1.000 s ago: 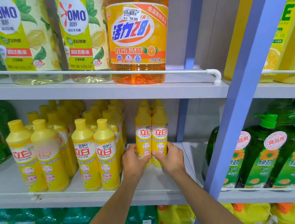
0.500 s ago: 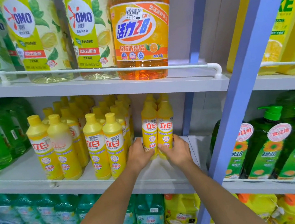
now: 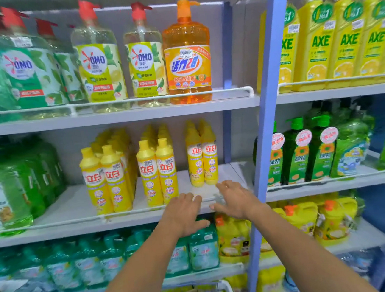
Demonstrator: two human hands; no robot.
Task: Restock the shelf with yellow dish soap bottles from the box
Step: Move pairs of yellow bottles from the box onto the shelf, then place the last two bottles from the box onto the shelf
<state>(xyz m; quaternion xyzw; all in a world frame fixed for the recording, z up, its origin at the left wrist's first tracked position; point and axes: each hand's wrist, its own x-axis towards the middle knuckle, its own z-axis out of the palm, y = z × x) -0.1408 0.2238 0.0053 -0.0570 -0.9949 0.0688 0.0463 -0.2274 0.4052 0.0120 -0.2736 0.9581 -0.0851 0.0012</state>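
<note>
Pale grey shelves point(image 3: 111, 116) ran across the frame in tiers, each edged by a thin white rail point(image 3: 228, 89). A blue upright point(image 3: 267, 89) rose right of centre before a light back panel point(image 3: 244, 43).

Yellow soap bottles point(image 3: 202, 159) (red lettering)

Six yellow dish soap bottles point(image 3: 166, 170) up front, in three pairs. One orange pump bottle point(image 3: 187, 57), two yellow-label OMO bottles point(image 3: 100, 70).

The white shelf point(image 3: 69, 208) carried yellow bottles point(image 3: 166, 170) in three double rows, green jugs point(image 3: 4, 191) at its left.
</note>
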